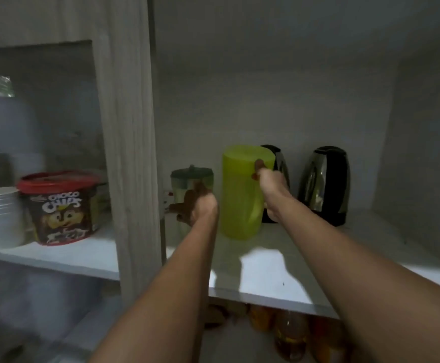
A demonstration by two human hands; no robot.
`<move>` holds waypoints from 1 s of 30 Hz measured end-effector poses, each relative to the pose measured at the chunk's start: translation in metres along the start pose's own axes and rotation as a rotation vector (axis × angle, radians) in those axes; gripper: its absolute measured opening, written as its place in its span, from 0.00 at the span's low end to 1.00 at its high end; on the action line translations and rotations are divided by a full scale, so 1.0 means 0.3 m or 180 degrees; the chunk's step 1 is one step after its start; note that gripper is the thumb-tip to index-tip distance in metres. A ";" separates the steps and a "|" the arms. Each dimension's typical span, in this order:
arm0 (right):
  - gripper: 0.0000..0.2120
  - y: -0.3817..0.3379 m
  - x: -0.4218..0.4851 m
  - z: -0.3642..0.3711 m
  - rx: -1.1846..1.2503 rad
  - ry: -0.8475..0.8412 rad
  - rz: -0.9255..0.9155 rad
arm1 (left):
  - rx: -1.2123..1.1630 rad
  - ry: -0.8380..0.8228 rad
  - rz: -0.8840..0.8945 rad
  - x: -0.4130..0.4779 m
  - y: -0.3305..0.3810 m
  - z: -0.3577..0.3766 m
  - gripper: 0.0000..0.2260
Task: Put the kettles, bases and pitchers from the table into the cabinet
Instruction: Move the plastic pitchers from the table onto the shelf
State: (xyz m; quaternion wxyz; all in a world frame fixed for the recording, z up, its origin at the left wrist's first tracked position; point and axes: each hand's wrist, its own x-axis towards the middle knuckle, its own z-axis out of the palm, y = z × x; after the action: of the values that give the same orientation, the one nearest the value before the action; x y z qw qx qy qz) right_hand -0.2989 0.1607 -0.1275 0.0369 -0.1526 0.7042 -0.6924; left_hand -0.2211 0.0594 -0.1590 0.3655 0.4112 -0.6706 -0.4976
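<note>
Both arms reach into the cabinet's right compartment. Right hand (267, 179) has its grip closed on the green pitcher (242, 192), upright on the shelf (279, 273). Left hand (196, 205) has its grip wrapped around a clear pitcher with dark lid (191, 179), just left of the green one. Two steel-and-black kettles (325, 184) stand behind, right. Left compartment: Choco Chips tub (59, 208), stacked white cups (0, 213).

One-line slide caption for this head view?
Left hand holds the clear dark-lidded pitcher, right hand the green pitcher, on the cabinet shelf beside two kettles.
</note>
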 end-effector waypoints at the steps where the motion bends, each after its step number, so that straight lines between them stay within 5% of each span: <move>1: 0.28 0.001 0.066 0.043 -0.0076 -0.0055 0.0004 | 0.0174 0.0031 0.0063 0.070 -0.005 0.034 0.26; 6: 0.33 -0.011 0.355 0.197 -0.0348 -0.0468 -0.0067 | 0.0790 0.0470 0.0454 0.326 0.009 0.150 0.20; 14: 0.32 0.027 0.701 0.390 -0.0822 -0.0315 -0.0014 | 0.0492 0.0846 0.0794 0.596 0.007 0.317 0.19; 18: 0.24 0.044 0.782 0.425 -0.0852 -0.0177 -0.0093 | 0.0392 0.0211 0.0092 0.714 -0.007 0.346 0.29; 25: 0.24 0.034 0.789 0.376 -0.0939 -0.0158 -0.0160 | 0.0152 0.0541 0.0069 0.704 0.039 0.359 0.32; 30: 0.37 0.009 0.677 0.351 -0.1117 -0.0077 -0.0229 | 0.0035 0.0690 -0.0012 0.636 0.059 0.336 0.30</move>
State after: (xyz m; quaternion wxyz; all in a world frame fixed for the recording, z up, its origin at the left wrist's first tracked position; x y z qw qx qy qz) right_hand -0.4647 0.0050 -0.1017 -0.0066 -0.1900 0.8078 -0.5579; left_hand -0.3904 -0.0753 -0.1503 0.4327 0.4659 -0.6291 -0.4472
